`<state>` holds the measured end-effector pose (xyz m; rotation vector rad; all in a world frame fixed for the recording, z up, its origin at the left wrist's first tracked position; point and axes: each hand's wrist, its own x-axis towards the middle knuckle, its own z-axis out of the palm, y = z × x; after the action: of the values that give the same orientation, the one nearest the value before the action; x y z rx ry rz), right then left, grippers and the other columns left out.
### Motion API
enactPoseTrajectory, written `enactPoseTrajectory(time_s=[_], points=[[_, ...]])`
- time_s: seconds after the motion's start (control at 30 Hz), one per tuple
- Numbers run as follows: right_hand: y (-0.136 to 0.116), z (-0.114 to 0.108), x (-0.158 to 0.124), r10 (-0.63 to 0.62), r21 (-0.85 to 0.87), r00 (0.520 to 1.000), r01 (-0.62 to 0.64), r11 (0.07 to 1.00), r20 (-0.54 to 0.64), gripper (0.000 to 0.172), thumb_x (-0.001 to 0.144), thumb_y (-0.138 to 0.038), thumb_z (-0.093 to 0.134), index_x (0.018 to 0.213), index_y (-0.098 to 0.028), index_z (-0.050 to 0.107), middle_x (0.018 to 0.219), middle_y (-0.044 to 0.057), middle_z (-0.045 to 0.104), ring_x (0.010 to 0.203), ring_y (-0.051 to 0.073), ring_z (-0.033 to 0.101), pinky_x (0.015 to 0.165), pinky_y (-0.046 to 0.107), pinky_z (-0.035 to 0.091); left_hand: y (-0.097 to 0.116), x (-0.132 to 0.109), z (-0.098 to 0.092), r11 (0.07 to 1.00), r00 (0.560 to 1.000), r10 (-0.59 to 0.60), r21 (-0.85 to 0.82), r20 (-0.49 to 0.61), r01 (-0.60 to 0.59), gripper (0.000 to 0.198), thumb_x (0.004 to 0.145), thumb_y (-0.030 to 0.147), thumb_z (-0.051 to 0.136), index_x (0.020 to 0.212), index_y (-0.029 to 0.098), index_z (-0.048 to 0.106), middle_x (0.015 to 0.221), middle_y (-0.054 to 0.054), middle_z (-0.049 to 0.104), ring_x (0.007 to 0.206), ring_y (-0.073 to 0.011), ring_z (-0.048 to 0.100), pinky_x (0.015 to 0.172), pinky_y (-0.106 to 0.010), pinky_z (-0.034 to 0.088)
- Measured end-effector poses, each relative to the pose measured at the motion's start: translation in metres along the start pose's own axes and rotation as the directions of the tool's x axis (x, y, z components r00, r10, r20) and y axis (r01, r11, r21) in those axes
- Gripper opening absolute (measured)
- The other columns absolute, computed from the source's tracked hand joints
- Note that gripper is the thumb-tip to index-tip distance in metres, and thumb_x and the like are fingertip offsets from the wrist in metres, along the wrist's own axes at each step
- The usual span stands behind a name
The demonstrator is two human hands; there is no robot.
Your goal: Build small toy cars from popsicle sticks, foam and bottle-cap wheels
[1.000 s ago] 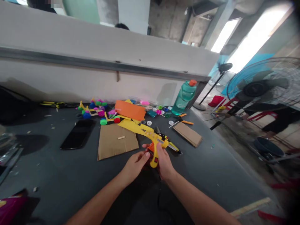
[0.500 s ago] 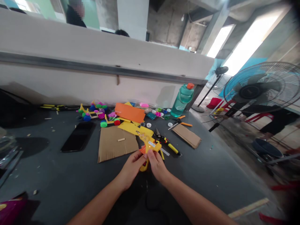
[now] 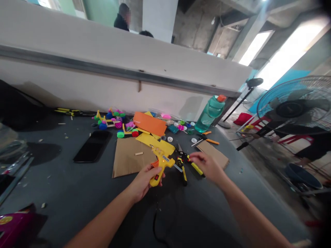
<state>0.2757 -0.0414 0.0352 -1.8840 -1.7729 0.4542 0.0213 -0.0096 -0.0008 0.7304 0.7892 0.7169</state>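
Note:
My left hand (image 3: 143, 181) is closed around the handle of a yellow hot glue gun (image 3: 159, 163), holding it just above the dark table (image 3: 77, 193) with its nozzle pointing away. My right hand (image 3: 207, 166) hovers to the right, over the yellow-handled shears (image 3: 186, 162); its fingers are blurred by motion. A brown cardboard sheet (image 3: 129, 156) with a small wooden stick on it lies just behind the glue gun. Yellow paper (image 3: 155, 142) and an orange card (image 3: 150, 124) lie behind that.
A black phone (image 3: 93, 146) lies to the left. Coloured bottle caps and stick models (image 3: 111, 120) are scattered at the back by the wall. A teal water bottle (image 3: 210, 113), orange pliers (image 3: 208, 139) and a second cardboard piece (image 3: 216, 155) are at right. A fan (image 3: 294, 103) stands beyond the table edge.
My right hand has let go of the glue gun and moved right, over the shears. My left hand alone now holds the gun.

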Motion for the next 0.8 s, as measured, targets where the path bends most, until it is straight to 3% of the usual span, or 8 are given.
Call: enactPoseTrajectory(time_s=[0.1, 0.2, 0.33, 0.47, 0.63, 0.8], points=[[0.04, -0.014, 0.048, 0.008, -0.283, 0.988, -0.051, 0.958, -0.152, 0.025, 0.084, -0.03, 0.045, 0.098, -0.022, 0.065, 0.087, 0.003, 0.07, 0.073, 0.018, 0.063, 0.063, 0.027, 0.045, 0.0, 0.001, -0.001, 1.0, 0.997, -0.017, 0.025, 0.071, 0.016, 0.028, 0.073, 0.028, 0.064, 0.093, 0.011, 0.053, 0.062, -0.001, 0.058, 0.053, -0.0108, 0.051, 0.05, -0.026, 0.048], [0.064, -0.016, 0.086, -0.041, -0.443, 0.993, -0.011, 0.897, -0.107, 0.026, 0.085, -0.024, 0.043, 0.098, -0.02, 0.065, 0.093, 0.004, 0.069, 0.082, 0.018, 0.062, 0.07, 0.026, 0.044, 0.0, 0.003, -0.002, 0.999, 0.992, -0.014, 0.04, 0.123, 0.009, 0.028, 0.073, 0.029, 0.061, 0.093, 0.011, 0.052, 0.06, 0.0, 0.055, 0.051, -0.0098, 0.048, 0.05, -0.026, 0.048], [0.065, -0.007, 0.127, -0.085, -0.52, 0.996, 0.053, 0.853, -0.039, 0.026, 0.086, -0.021, 0.044, 0.1, -0.019, 0.066, 0.098, 0.006, 0.067, 0.094, 0.019, 0.058, 0.083, 0.027, 0.039, -0.005, 0.009, -0.007, 0.994, 0.979, -0.022, 0.109, 0.202, 0.0, 0.047, 0.072, 0.029, 0.062, 0.112, 0.013, 0.044, 0.062, 0.003, 0.053, 0.052, -0.0101, 0.049, 0.05, -0.026, 0.048], [0.059, 0.01, 0.163, -0.057, -0.595, 0.998, 0.046, 0.802, 0.0, 0.027, 0.086, -0.024, 0.046, 0.101, -0.018, 0.067, 0.098, 0.011, 0.065, 0.098, 0.022, 0.054, 0.086, 0.029, 0.037, -0.008, 0.013, -0.01, 0.98, 0.952, -0.015, 0.195, 0.306, -0.047, 0.05, 0.072, 0.033, 0.063, 0.113, 0.013, 0.044, 0.064, 0.004, 0.05, 0.051, -0.0088, 0.048, 0.05, -0.026, 0.049], [0.054, 0.028, 0.183, 0.002, -0.646, 1.0, -0.011, 0.763, -0.015, 0.025, 0.084, -0.021, 0.046, 0.088, -0.01, 0.069, 0.096, 0.019, 0.063, 0.103, 0.028, 0.052, 0.085, 0.034, 0.038, -0.003, 0.012, -0.007, 0.959, 0.924, -0.015, 0.268, 0.382, -0.096, 0.047, 0.071, 0.038, 0.063, 0.108, 0.013, 0.048, 0.065, 0.004, 0.049, 0.052, -0.0078, 0.047, 0.051, -0.025, 0.048], [0.045, 0.024, 0.172, -0.038, -0.611, 0.997, -0.01, 0.792, -0.065, 0.019, 0.08, -0.018, 0.048, 0.083, -0.011, 0.066, 0.096, 0.018, 0.063, 0.1, 0.029, 0.054, 0.08, 0.035, 0.041, 0.0, 0.01, -0.005, 0.95, 0.925, -0.04, 0.301, 0.378, -0.083, 0.045, 0.072, 0.036, 0.061, 0.11, 0.015, 0.047, 0.067, 0.003, 0.049, 0.055, -0.0085, 0.049, 0.05, -0.022, 0.046]])
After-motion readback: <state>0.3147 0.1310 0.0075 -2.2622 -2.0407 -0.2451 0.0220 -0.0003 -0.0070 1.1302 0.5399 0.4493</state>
